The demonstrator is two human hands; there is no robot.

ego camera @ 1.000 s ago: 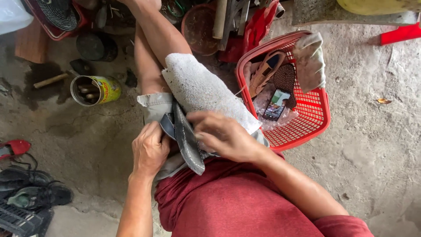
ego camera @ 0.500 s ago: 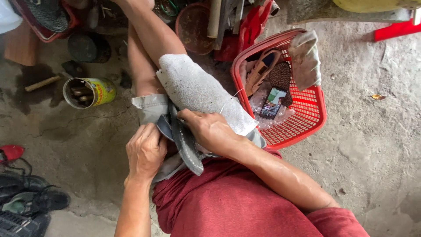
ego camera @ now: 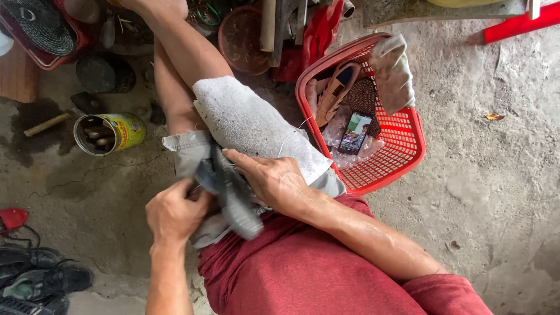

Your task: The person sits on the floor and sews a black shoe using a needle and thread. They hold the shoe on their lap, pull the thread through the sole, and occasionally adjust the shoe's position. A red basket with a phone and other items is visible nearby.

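A dark grey shoe (ego camera: 230, 195) lies sole-up across my lap, wedged between my knees. My right hand (ego camera: 271, 181) presses down on it from the right, fingers spread over its upper edge. My left hand (ego camera: 175, 213) is closed against its left side, fingers curled at the shoe's edge. A white towel (ego camera: 251, 125) is draped over my right leg just above the shoe. A thin pale thread (ego camera: 291, 135) runs up from the shoe over the towel. What the left fingers pinch is hidden.
A red plastic basket (ego camera: 402, 157) at right holds a phone (ego camera: 354, 133), a shoe, insoles and a rag. A yellow tin can (ego camera: 111, 133) with tools stands at left. Dark shoes (ego camera: 41, 280) lie at the lower left on the concrete floor. Clutter fills the top edge.
The camera has shifted slightly, so the scene sits a bit higher and to the left. My right hand has slid a little along the shoe; my left hand stays closed at its side.
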